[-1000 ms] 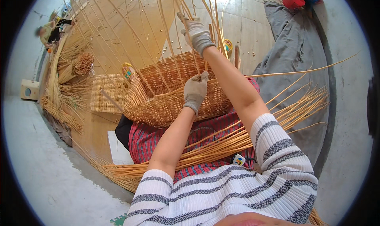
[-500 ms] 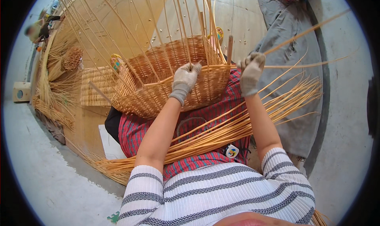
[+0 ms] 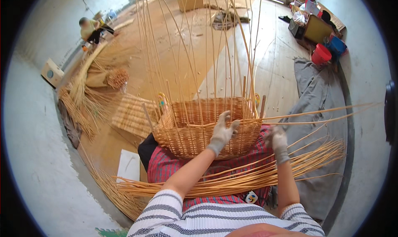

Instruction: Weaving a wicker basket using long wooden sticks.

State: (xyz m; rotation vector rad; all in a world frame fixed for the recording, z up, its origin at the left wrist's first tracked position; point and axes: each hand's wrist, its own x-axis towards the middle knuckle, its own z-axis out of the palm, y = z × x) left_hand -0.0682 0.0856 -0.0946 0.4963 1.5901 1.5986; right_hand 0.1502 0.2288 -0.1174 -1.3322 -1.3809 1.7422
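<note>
A woven wicker basket (image 3: 195, 141) rests on my lap, with tall upright stakes (image 3: 214, 63) rising from its walls. My left hand (image 3: 224, 131), in a pale work glove, is at the near wall just under the rim, its fingers apart. Two long wicker rods (image 3: 319, 114) stretch rightward from the basket's right corner. Just below them is my gloved right hand (image 3: 277, 140), smeared by motion, so its fingers are unclear. Across my lap, over a red plaid cloth (image 3: 159, 166), lies a bundle of loose rods (image 3: 248, 179).
A white tape measure (image 3: 251, 196) sits at my waist. On the left are a woven panel (image 3: 132, 114) and heaps of fibre (image 3: 89, 81), with a seated person (image 3: 91, 31) beyond. Grey cloth (image 3: 317, 87), a red bucket (image 3: 321, 54) and piled goods are at right.
My view has tilted up, showing more room. My right hand has dropped below the rod it was raising, which now lies lower. The left hand's fingers have come off a stake and spread.
</note>
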